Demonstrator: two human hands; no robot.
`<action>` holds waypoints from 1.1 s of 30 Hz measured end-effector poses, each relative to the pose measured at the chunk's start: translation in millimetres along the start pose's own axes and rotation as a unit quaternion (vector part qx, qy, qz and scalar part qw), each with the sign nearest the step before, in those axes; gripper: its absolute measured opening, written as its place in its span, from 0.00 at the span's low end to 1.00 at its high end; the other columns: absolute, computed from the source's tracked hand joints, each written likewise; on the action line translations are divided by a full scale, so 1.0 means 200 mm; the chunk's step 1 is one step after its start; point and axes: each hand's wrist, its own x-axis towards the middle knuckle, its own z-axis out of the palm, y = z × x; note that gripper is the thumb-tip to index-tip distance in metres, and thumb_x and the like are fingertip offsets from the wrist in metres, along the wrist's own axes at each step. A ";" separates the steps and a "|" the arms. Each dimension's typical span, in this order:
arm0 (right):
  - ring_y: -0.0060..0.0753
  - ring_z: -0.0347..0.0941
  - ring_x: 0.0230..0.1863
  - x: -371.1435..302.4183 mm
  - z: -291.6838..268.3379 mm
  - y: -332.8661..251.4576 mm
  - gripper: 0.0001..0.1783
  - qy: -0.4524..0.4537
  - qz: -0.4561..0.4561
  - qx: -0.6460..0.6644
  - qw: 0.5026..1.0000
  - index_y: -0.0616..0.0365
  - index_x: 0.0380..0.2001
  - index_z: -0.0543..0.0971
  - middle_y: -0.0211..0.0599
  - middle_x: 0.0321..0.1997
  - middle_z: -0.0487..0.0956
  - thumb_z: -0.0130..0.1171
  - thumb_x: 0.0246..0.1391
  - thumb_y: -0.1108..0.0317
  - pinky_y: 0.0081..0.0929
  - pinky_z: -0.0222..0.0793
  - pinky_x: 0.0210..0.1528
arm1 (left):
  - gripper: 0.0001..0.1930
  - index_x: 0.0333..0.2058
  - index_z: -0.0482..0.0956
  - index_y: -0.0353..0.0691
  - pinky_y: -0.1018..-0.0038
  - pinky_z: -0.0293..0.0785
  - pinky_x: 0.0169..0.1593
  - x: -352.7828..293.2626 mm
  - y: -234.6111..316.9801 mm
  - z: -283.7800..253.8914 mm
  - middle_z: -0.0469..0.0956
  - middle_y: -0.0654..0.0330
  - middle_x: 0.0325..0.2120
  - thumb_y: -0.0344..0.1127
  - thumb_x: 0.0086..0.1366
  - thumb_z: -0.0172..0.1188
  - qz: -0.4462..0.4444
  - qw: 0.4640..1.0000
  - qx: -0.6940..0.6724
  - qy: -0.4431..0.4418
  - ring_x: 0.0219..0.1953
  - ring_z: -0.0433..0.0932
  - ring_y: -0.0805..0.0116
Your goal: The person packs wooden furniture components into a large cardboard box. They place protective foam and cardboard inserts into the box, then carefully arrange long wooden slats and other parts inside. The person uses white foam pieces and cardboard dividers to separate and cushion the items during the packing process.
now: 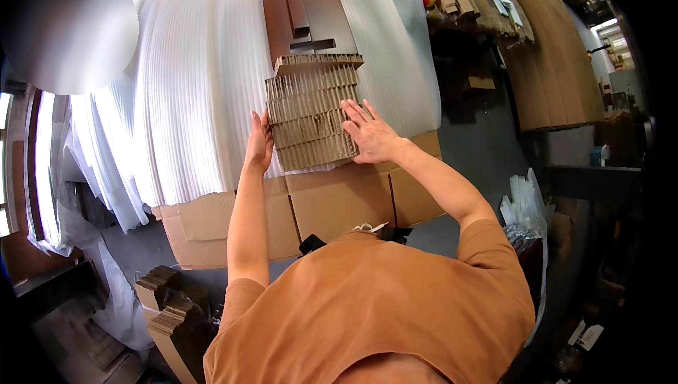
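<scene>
- Pos. of work: the cardboard block [314, 119] sits at ctr of frame, slightly above the middle, between your hands. Its corrugated cut edges face up in several rows.
- L grip: your left hand [261, 142] lies along the block's left edge, fingers extended; no wrap-round seen. Any force applied: can't tell.
- R grip: your right hand [372, 133] rests on the right edge, palm down, fingers spread wide. Nothing enclosed in it.
- Done, as judged from the layout: white foam sheets [191, 102] are spread across upper ctr, w/ a flat cardboard sheet [339, 200] showing below them. The glossy brown panel [346, 13] lies on the foam at top ctr, w/ a long brown bar [295, 3] on it and a short dark bar [313, 45] near its lower end.
- Partly done, in my judgement: rows in the block lie roughly side by side, but a top strip [318, 63] sits askew at the upper end. Alignment therefore incomplete.
- Left, approx.: squaring that strip w/ the rows. Foam is open over the block and the visible panel; no wrap or tape seen there. Underside of block hidden, so seating n/a.
</scene>
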 end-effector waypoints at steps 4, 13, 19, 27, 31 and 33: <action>0.52 0.33 0.72 -0.06 0.12 0.08 0.43 -0.001 0.034 -0.012 0.999 0.56 0.48 0.60 0.55 0.70 0.40 0.70 0.32 0.47 0.53 0.32 0.69 | 0.40 0.65 0.47 0.38 0.69 0.45 0.66 0.03 -0.08 -0.03 0.52 0.57 0.64 0.66 0.66 0.24 -0.007 0.999 0.032 -0.031 0.64 0.53 0.65; 0.49 0.31 0.72 0.13 0.10 0.37 0.64 0.243 0.279 0.413 0.832 0.66 0.65 0.35 0.58 0.70 0.41 0.43 0.44 0.23 0.42 0.29 0.70 | 0.41 0.65 0.46 0.38 0.69 0.40 0.67 0.22 0.19 0.12 0.46 0.53 0.66 0.64 0.65 0.35 0.144 0.945 0.281 0.089 0.68 0.45 0.60; 0.45 0.30 0.72 0.42 0.17 0.50 0.63 0.225 0.294 0.627 0.686 0.65 0.65 0.35 0.54 0.71 0.39 0.35 0.45 0.21 0.38 0.25 0.70 | 0.40 0.64 0.49 0.36 0.66 0.50 0.65 0.49 0.22 0.26 0.55 0.52 0.63 0.64 0.65 0.38 0.076 0.991 0.079 0.070 0.64 0.55 0.58; 0.42 0.35 0.72 0.45 0.20 0.54 0.57 0.251 0.246 0.606 0.713 0.67 0.65 0.45 0.51 0.71 0.43 0.34 0.50 0.25 0.34 0.29 0.70 | 0.44 0.65 0.42 0.38 0.63 0.39 0.67 0.54 0.18 0.19 0.42 0.54 0.67 0.67 0.63 0.36 0.039 0.999 -0.016 0.014 0.68 0.41 0.59; 0.44 0.38 0.71 0.24 0.13 0.52 0.57 0.233 0.261 0.553 0.756 0.67 0.65 0.46 0.52 0.70 0.46 0.45 0.48 0.28 0.35 0.35 0.69 | 0.38 0.65 0.40 0.38 0.66 0.42 0.67 0.37 0.13 -0.01 0.42 0.50 0.66 0.56 0.67 0.41 0.135 0.979 0.142 0.060 0.67 0.45 0.60; 0.45 0.40 0.71 -0.01 0.04 0.43 0.58 0.226 0.246 0.565 0.755 0.66 0.65 0.46 0.54 0.69 0.47 0.52 0.46 0.30 0.35 0.39 0.69 | 0.35 0.65 0.42 0.39 0.67 0.48 0.66 0.09 0.15 -0.01 0.49 0.48 0.64 0.49 0.68 0.46 0.130 0.961 0.239 0.052 0.67 0.49 0.58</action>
